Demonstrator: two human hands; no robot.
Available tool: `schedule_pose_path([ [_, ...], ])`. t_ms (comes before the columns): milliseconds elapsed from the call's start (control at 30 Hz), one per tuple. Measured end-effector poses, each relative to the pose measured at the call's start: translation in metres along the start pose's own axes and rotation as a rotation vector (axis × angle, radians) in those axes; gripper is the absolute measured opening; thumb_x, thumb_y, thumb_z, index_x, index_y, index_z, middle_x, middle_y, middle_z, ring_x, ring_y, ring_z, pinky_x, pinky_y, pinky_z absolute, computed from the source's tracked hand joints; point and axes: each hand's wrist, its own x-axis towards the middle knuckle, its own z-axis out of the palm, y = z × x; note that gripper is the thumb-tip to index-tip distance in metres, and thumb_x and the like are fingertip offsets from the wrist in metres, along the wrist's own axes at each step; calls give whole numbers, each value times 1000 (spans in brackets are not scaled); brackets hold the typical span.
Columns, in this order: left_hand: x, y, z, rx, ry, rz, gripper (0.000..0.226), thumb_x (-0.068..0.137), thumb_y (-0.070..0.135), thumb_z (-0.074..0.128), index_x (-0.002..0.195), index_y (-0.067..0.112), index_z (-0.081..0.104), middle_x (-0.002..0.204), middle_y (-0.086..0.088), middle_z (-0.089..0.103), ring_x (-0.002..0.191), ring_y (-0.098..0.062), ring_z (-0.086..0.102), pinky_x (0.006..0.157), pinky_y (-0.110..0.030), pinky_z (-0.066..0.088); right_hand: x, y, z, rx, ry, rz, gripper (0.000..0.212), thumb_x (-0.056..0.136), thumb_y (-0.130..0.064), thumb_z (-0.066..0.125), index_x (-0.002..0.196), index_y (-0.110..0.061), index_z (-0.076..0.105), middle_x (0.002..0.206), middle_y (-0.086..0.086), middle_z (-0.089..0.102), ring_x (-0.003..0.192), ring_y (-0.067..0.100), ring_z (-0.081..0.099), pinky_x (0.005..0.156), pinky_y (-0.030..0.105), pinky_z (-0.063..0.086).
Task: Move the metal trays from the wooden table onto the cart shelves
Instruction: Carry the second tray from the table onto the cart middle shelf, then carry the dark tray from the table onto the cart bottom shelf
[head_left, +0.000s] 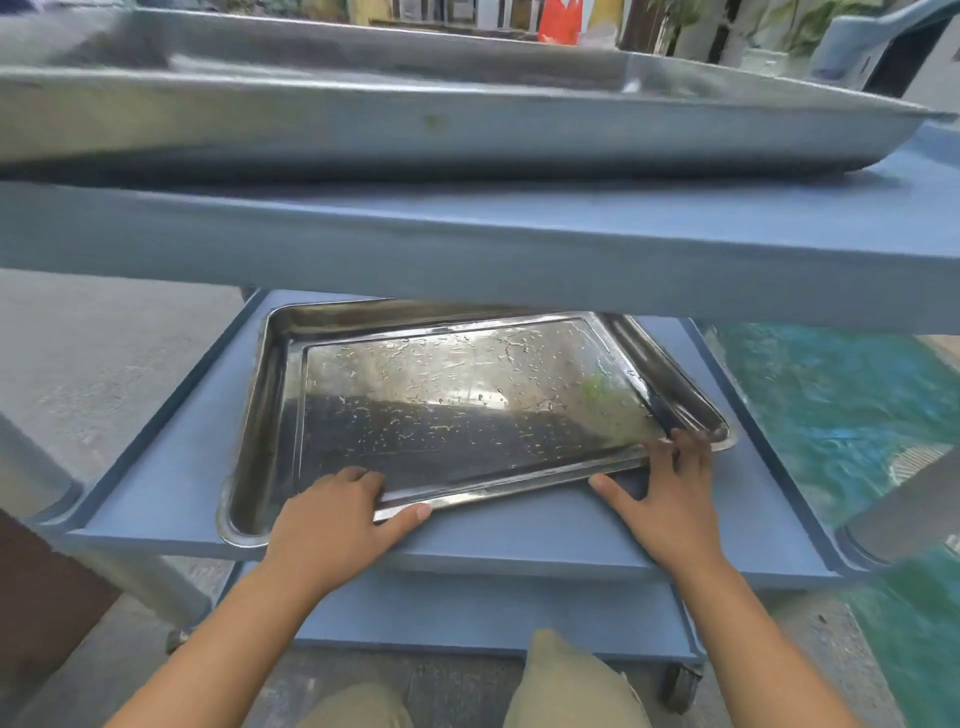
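Observation:
A wet metal tray (457, 410) lies skewed on the middle shelf (176, 462) of a blue cart, its far end under the top shelf. My left hand (332, 519) grips the tray's near rim, fingers over the edge and thumb below. My right hand (665, 488) holds the near right corner, fingers on the rim and thumb spread on the shelf. Another metal tray (363, 98) sits on the cart's top shelf (467, 239), close to the camera and blurred.
A lower cart shelf (467, 618) shows under the middle one, with a caster (680, 686) at right. My knees are at the bottom edge. A brown wooden surface (41, 587) is at the left. Concrete floor lies left, green flooring right.

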Motion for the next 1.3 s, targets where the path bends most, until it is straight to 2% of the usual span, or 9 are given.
schedule_pose_path([
  [133, -3, 11, -42, -45, -330, -43, 67, 88, 75, 39, 121, 20, 56, 119, 0, 59, 111, -25, 56, 89, -41, 50, -3, -16, -45, -69, -197, -3, 87, 86, -69, 46, 149, -11, 33, 159, 19, 18, 148, 32, 9, 116, 52, 25],
  [267, -25, 28, -93, -24, -452, -44, 38, 96, 48, 48, 111, 14, 57, 116, -10, 64, 104, -31, 60, 86, -39, 51, -34, -42, -96, -9, -347, 37, 80, 89, -65, 50, 150, -19, 29, 158, 10, 22, 146, 27, 21, 107, 48, 38],
  [400, -58, 44, -159, -11, -512, -11, 38, 97, 42, 49, 120, 13, 58, 121, -12, 64, 110, -31, 60, 89, -37, 51, -67, -76, -154, -76, -556, 66, 57, 90, -58, 54, 131, -19, 52, 127, 6, 61, 118, 26, 57, 89, 36, 49],
  [533, -88, 62, -229, -78, -565, 4, 40, 97, 37, 49, 126, 10, 58, 122, -12, 65, 111, -31, 61, 94, -40, 50, -103, -112, -225, 48, -615, 122, 41, 90, -51, 59, 115, -18, 62, 101, -2, 66, 102, 23, 63, 81, 33, 48],
  [633, -105, 73, -270, -89, -570, 82, 38, 98, 35, 49, 123, 10, 59, 121, -10, 66, 109, -28, 61, 93, -39, 51, -131, -133, -272, 129, -591, 216, 34, 89, -49, 61, 106, -20, 65, 89, -7, 63, 94, 17, 65, 80, 31, 49],
  [900, -129, 128, -348, -32, -508, 490, 40, 100, 40, 46, 128, 14, 58, 125, -7, 65, 120, -28, 56, 98, -37, 47, -218, -158, -388, 255, -325, 453, 24, 89, -33, 66, 107, -17, 68, 101, 3, 72, 100, 20, 65, 85, 27, 46],
  [1033, -163, 183, -378, -2, -494, 723, 39, 99, 37, 49, 129, 14, 58, 129, -8, 63, 122, -28, 56, 99, -38, 47, -294, -158, -451, 240, -176, 598, 26, 89, -35, 66, 108, -18, 67, 99, 1, 70, 98, 18, 64, 81, 26, 44],
  [1167, -226, 254, -391, 29, -468, 980, 30, 94, 34, 51, 118, 19, 63, 119, -8, 68, 115, -30, 60, 90, -38, 50, -388, -138, -512, 221, -14, 778, 27, 88, -36, 66, 109, -18, 67, 92, -3, 67, 93, 17, 64, 80, 27, 46],
  [1300, -306, 321, -395, 131, -459, 1231, 37, 95, 36, 49, 126, 18, 58, 121, -9, 68, 118, -30, 58, 93, -36, 47, -495, -121, -563, 189, 123, 974, 30, 89, -39, 63, 113, -23, 63, 83, -11, 60, 92, 17, 64, 81, 29, 47],
])
